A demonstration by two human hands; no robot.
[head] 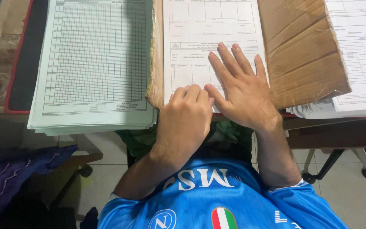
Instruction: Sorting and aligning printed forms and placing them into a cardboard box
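I see the right hand lying flat, fingers spread and released, on the white form sheet. The left hand curls at the sheet's near edge, pinching its corner. The sheet rests on brown cardboard, beside a green form stack.

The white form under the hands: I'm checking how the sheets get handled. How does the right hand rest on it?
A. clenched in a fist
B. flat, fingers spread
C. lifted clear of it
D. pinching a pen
B: the right hand lies flat with fingers spread on the white form, beside the curled left hand.
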